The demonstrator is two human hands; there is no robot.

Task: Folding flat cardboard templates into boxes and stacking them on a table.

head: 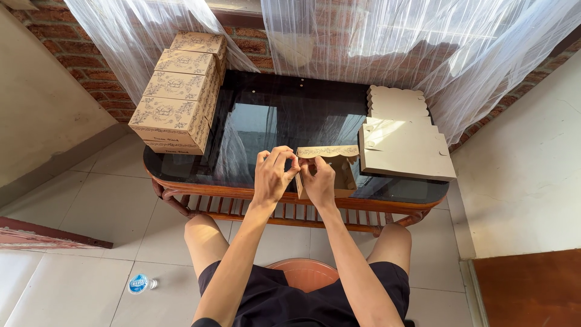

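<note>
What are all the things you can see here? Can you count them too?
Half-folded box: one, brown card with a scalloped flap, on the table's near edge, held by both hands.
Finished boxes: a stack with four patterned tops showing, brown, on the table's left end.
Flat box blanks: a pile, exact count unclear, plain brown, on the table's right end.
Table: one, dark glass top with a wooden frame, in front of the person.
Curtain: sheer white, hanging behind the table.
Brick wall: red, at the back.
Bottle: one, small and clear with a blue label, lying on the floor tiles on the left.
Seat: one, orange-brown, under the person.
Left hand: on the box's left edge.
Right hand: on the box's front.
</note>
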